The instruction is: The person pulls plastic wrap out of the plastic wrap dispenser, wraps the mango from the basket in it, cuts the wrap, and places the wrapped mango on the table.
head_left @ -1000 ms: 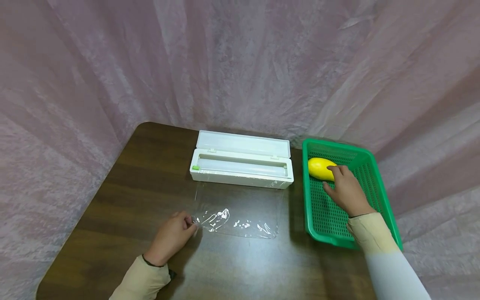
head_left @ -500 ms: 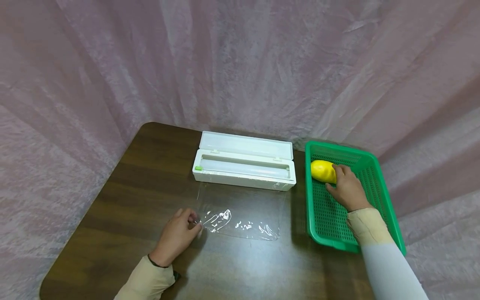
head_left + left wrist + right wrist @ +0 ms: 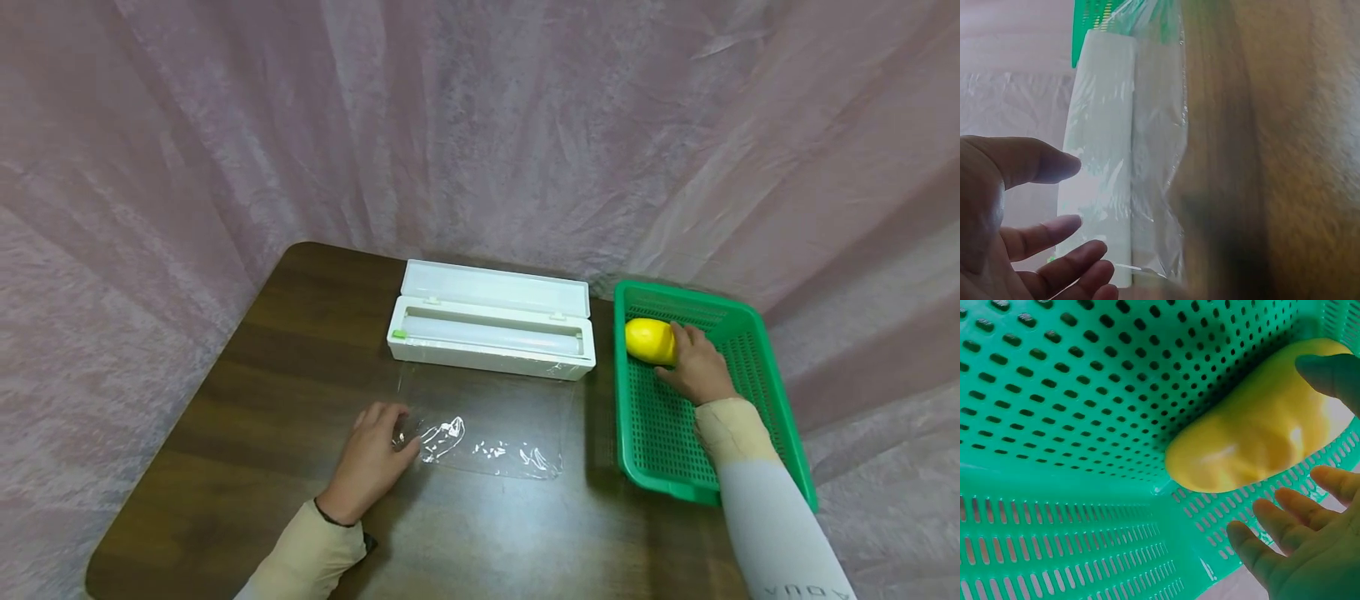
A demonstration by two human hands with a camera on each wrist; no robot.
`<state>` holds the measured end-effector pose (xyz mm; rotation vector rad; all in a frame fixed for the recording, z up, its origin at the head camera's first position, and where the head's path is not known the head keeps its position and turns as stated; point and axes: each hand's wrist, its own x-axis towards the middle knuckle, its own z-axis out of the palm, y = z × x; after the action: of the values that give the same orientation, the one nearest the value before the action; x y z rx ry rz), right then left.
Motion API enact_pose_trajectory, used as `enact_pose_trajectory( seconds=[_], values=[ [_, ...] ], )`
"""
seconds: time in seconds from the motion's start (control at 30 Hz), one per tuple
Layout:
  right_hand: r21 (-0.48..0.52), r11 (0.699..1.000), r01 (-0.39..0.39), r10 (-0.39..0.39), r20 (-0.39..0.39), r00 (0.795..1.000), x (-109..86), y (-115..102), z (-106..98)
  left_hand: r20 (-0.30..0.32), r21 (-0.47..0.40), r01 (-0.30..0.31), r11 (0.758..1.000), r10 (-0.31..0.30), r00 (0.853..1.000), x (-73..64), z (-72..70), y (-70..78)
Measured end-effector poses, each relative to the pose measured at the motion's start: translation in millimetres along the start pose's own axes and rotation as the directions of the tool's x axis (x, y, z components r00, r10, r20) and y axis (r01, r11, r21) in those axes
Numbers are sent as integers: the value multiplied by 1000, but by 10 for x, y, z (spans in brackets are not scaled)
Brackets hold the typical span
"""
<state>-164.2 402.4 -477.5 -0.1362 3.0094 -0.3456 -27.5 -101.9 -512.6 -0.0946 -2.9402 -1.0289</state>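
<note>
My left hand (image 3: 371, 458) is at the near left corner of a sheet of clear cling film (image 3: 487, 442), thumb and fingers parted with nothing gripped between them. The film runs out over the front of a white dispenser box (image 3: 491, 358), whose lid (image 3: 495, 287) is swung back. In the box lies a pale roll of film (image 3: 487, 333). A smooth yellow oblong fruit (image 3: 1254, 425) lies inside a green plastic basket (image 3: 622, 417). My right hand (image 3: 697, 367) reaches over the fruit's right end. In the right wrist view the thumb overlaps the fruit, and the extended fingers are spread along its other side.
Everything stands on a dark wooden table (image 3: 262, 417) with a rounded far left corner. A pinkish velvet curtain (image 3: 487, 125) hangs right behind the box and basket. A small green slider (image 3: 400, 333) sits at the box's left end.
My left hand has loosened from the film's corner, its fingers spreading as it shifts slightly right. My right hand has come a little closer over the fruit. The whole view has shifted slightly.
</note>
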Motion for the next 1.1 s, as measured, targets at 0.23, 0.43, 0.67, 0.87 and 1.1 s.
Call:
enact_pose_trajectory(
  seconds=[0.23, 0.43, 0.67, 0.87, 1.1],
  values=[
    [-8, 1000, -8, 9, 72, 997, 36, -20, 18, 28, -37, -21, 999, 22, 999, 42, 4, 59],
    [-13, 1000, -12, 13, 35, 999, 43, -21, 22, 29, -59, -50, 997, 52, 998, 63, 19, 81],
    [7, 999, 35, -35, -49, 998, 65, -9, 90, 23, -75, -55, 996, 57, 998, 87, 32, 78],
    [-1, 998, 55, -55, -87, 995, 58, -10, 124, 38, -81, -33, 996, 36, 999, 85, 35, 38],
    [58, 998, 7, -3, -59, 998, -22, 3, 34, 33, -91, -36, 995, 39, 999, 91, 8, 22]
  ],
)
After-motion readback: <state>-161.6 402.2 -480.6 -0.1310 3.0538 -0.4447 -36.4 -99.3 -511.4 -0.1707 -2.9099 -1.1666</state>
